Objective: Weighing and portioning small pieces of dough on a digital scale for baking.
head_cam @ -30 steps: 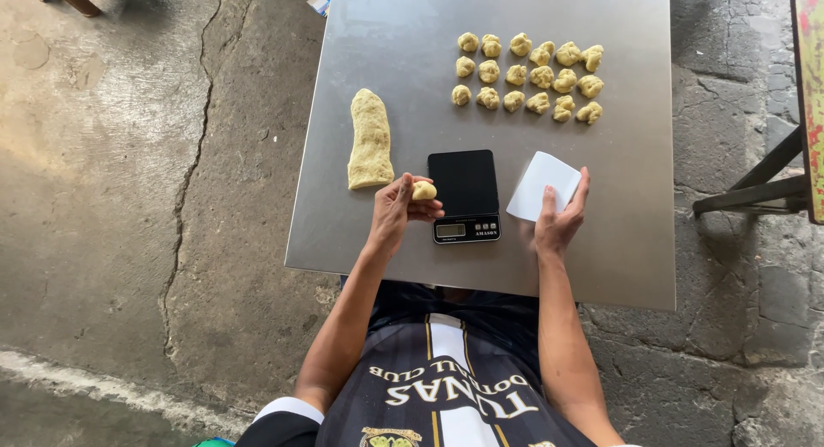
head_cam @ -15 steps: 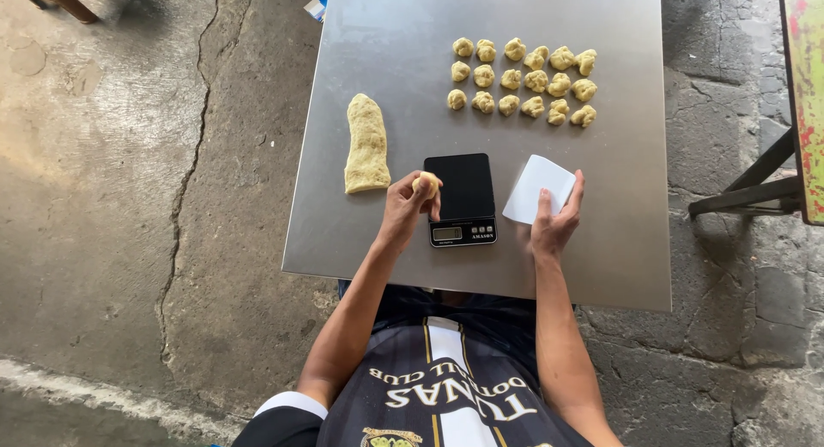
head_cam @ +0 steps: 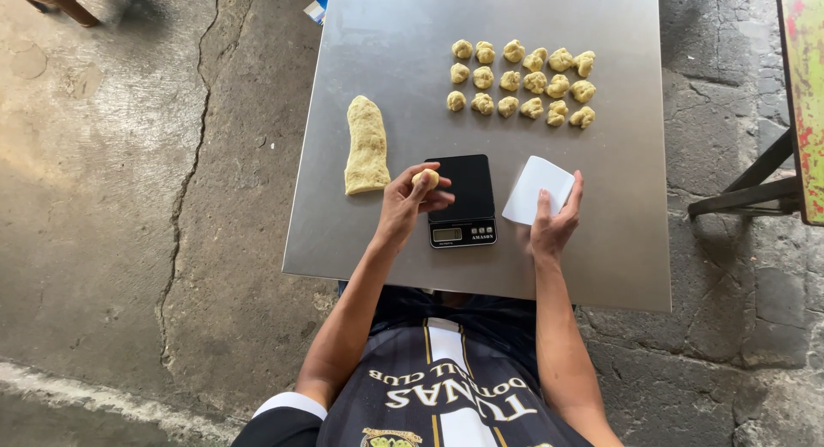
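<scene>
A long log of pale dough point(head_cam: 366, 145) lies near the left edge of the steel surface point(head_cam: 395, 52), bare metal above it. Just to its right, the left hand point(head_cam: 410, 205) has its fingers pinched around a small dough piece point(head_cam: 425, 178) over the left edge of a black scale point(head_cam: 462, 200). The right hand point(head_cam: 554, 224) grips a white scraper point(head_cam: 538, 189) beside the scale. Three rows of dough balls point(head_cam: 521, 82) sit farther back. Cracked concrete floor point(head_cam: 129, 198) surrounds everything.
</scene>
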